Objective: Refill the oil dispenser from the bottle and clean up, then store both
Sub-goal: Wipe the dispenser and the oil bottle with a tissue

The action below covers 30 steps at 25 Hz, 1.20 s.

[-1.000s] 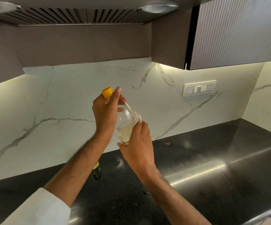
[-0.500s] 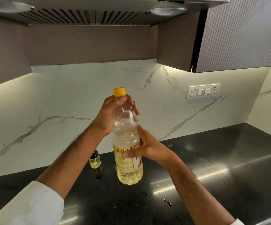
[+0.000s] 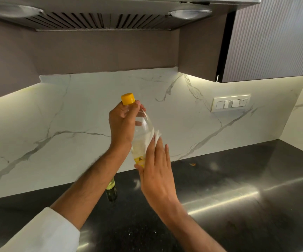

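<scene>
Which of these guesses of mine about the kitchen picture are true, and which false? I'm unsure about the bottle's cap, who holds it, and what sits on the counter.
1. The oil bottle has its yellow cap on. True.
2. The left hand grips the bottle near its neck. True.
3. The bottle stands on the black counter. False: it is held up in the air.
4. The right hand is a closed fist. False: its fingers are straight, pressing a white tissue against the bottle.
5. A small dispenser stands on the counter behind the left forearm. True.

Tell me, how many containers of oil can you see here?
2. The oil bottle is held up in the left hand, and the small oil dispenser stands on the dark counter, partly hidden behind the left forearm.
</scene>
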### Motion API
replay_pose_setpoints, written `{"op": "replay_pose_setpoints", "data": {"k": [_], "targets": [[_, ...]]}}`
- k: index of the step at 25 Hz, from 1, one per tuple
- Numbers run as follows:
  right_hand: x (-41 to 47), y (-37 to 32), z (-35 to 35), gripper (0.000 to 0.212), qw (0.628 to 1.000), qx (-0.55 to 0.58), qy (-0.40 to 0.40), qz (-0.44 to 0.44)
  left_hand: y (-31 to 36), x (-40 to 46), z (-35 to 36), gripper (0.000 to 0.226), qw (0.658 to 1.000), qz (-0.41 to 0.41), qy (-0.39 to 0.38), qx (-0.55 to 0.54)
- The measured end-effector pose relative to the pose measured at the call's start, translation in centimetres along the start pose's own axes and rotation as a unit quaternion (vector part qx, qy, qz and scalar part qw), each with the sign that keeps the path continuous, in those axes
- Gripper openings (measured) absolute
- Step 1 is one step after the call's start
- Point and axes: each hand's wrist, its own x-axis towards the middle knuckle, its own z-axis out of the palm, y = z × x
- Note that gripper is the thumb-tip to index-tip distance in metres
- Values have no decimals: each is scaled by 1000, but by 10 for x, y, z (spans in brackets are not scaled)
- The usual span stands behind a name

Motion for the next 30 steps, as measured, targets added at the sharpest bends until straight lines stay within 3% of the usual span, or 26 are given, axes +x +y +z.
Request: {"op": "replay_pose_setpoints", "data": {"k": [2,5,10,13,15,17,20,21,23,26,30], "targets": [[-7,-4,6,89,996,-88,-19,-19,-4,-2,2,37,999,7,31,21],[-12,-12,7,92,994,-104,-44,-8,-2,-6,6,45,998,26,49,28],[18,-3,-6,94,991,88,-18,99,-5,-11,9,29,999,12,36,-3],[37,13,-18,93,982,135,-17,128,-2,-15,12,27,999,-20,35,-5],[43,23,-27,91,973,185,-41,129,1,-13,10,28,999,-36,-16,-4],[44,38,-35,85,948,280,-98,114,3,-6,2,24,989,-57,-132,-40],[45,52,-48,77,892,388,-224,66,4,4,-16,29,925,-59,-328,-180],[46,55,-51,74,875,411,-251,53,6,5,-18,31,908,-66,-359,-205],[49,57,-54,70,861,429,-269,41,9,5,-17,30,908,-75,-354,-210],[41,47,-45,80,900,379,-208,53,13,2,-14,20,942,-64,-276,-180],[19,19,-24,92,970,228,-44,67,15,-5,-7,32,981,-3,-179,-73]]}}
